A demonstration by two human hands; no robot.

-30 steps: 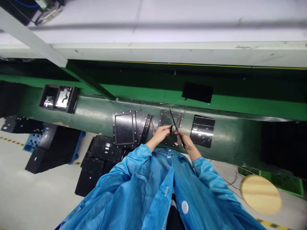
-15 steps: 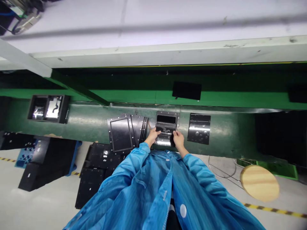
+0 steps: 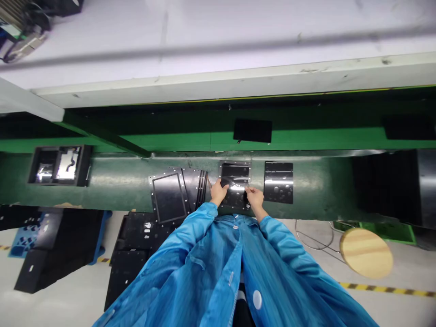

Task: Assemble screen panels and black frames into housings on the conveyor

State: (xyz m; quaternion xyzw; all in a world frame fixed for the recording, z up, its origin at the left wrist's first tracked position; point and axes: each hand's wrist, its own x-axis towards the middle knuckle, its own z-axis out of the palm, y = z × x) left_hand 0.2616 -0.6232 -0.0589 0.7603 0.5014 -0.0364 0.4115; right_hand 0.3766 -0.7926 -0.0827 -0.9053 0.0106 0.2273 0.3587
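Observation:
In front of my body, a glossy black sheet [image 3: 235,191] lies over a black plate with small holes along its rim [image 3: 235,162]. My left hand [image 3: 218,192] is closed at the sheet's left edge, thumb on top. At the right edge, my right hand [image 3: 255,198] pinches the sheet near its corner. Light reflects off the sheet's bent surface. Left of my hands, several black plates with holed borders [image 3: 169,196] lie overlapping. A second glossy black sheet [image 3: 278,182], marked with round bubble-like spots, rests to the right.
Above the green bench [image 3: 316,181] runs a white shelf [image 3: 218,81]. A black two-part tray [image 3: 86,165] stands at the left, and a dark flat panel [image 3: 252,130] lies behind. Black plates [image 3: 136,236] are stacked below left; a wooden stool [image 3: 366,252] stands below right.
The glossy sheet now sits flatter over the holed plate, its bright reflection farther up. Both hands still grip its sides. The whole view has shifted slightly.

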